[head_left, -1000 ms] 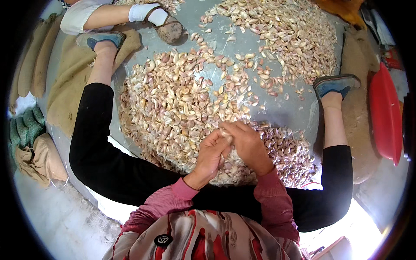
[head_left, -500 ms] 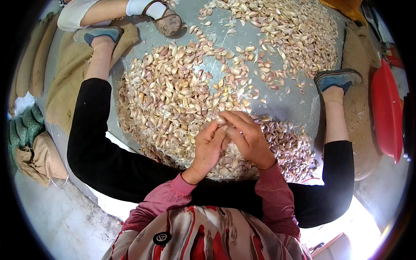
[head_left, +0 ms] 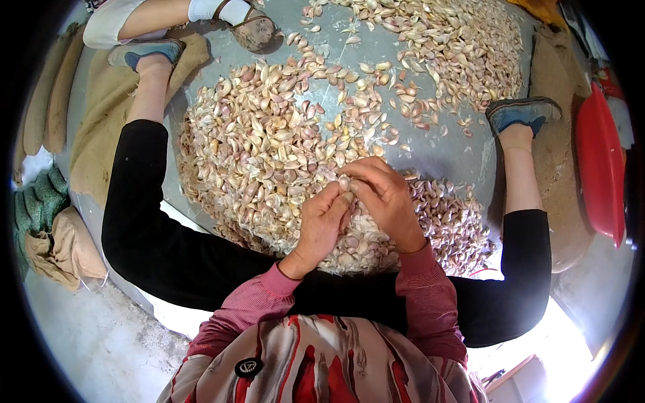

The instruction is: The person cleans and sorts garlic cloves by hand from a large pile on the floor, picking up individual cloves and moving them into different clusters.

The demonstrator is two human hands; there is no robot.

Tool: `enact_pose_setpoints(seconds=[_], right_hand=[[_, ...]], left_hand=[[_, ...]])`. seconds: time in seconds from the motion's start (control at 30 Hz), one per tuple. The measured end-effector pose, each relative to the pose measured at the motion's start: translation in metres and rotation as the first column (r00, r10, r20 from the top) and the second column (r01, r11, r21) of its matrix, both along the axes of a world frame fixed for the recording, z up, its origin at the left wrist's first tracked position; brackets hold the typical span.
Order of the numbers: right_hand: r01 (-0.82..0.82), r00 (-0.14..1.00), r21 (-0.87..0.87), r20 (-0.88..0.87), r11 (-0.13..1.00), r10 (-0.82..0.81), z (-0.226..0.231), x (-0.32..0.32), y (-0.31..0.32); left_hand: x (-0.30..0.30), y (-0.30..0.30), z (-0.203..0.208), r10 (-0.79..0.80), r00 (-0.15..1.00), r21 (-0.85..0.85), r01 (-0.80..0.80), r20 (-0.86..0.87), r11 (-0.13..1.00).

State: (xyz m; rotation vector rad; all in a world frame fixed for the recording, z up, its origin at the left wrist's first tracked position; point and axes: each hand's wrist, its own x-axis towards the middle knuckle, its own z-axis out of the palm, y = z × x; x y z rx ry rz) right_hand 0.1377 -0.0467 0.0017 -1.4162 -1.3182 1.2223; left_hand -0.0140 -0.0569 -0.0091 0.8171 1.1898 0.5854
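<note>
Between the fingertips of both my hands is a pale garlic clove (head_left: 344, 183), partly covered by the fingers. My left hand (head_left: 320, 225) is closed, its thumb and forefinger pinching the clove from below left. From the right, my right hand (head_left: 384, 201) also closes on it, thumb and fingers bent over the top. Just beneath the hands lies a heap of whitish cloves and papery skins (head_left: 363, 245). A broad pile of loose garlic cloves (head_left: 269, 134) spreads beyond and to the left, and a more purple pile (head_left: 447, 218) lies close by my right wrist.
My outstretched legs in black trousers (head_left: 181, 269) frame the piles. Another large garlic pile (head_left: 463, 47) lies at the far right on the grey sheet (head_left: 430, 158). Burlap sacks (head_left: 554, 161) lie along the sides, beside a red basin (head_left: 598, 168). Another person's shoe (head_left: 252, 32) rests at the far left.
Both hands stay together at almost the same place; the right fingers have shifted slightly on the clove, which now shows more plainly. The whole view has moved a little.
</note>
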Motion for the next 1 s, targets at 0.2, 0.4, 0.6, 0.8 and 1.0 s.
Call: enact_pose_setpoints(seconds=[0.2, 0.4, 0.6, 0.8, 1.0], right_hand=[[0.038, 0.976, -0.1, -0.208, 0.994, -0.058, -0.011, 0.001, -0.005], [0.016, 0.977, -0.177, -0.206, 0.984, -0.053, -0.009, -0.003, -0.014], [0.045, 0.928, -0.268, -0.346, 0.962, -0.14, -0.012, -0.013, -0.023], [0.13, 0.909, -0.272, -0.351, 0.953, -0.224, -0.004, -0.022, -0.021], [0.158, 0.93, -0.269, -0.283, 0.95, -0.235, -0.014, -0.024, -0.025]], left_hand=[[0.004, 0.002, 0.007, 0.036, 0.985, -0.014, -0.034, 0.167, 0.999], [0.003, -0.004, 0.005, 0.021, 0.996, 0.028, -0.024, 0.084, 0.999], [-0.001, -0.01, -0.005, 0.103, 0.975, -0.082, -0.088, 0.195, 0.993], [-0.006, -0.001, 0.001, 0.311, 0.763, -0.479, -0.002, 0.566, 0.878], [-0.004, -0.002, -0.004, 0.318, 0.829, -0.492, -0.06, 0.46, 0.869]])
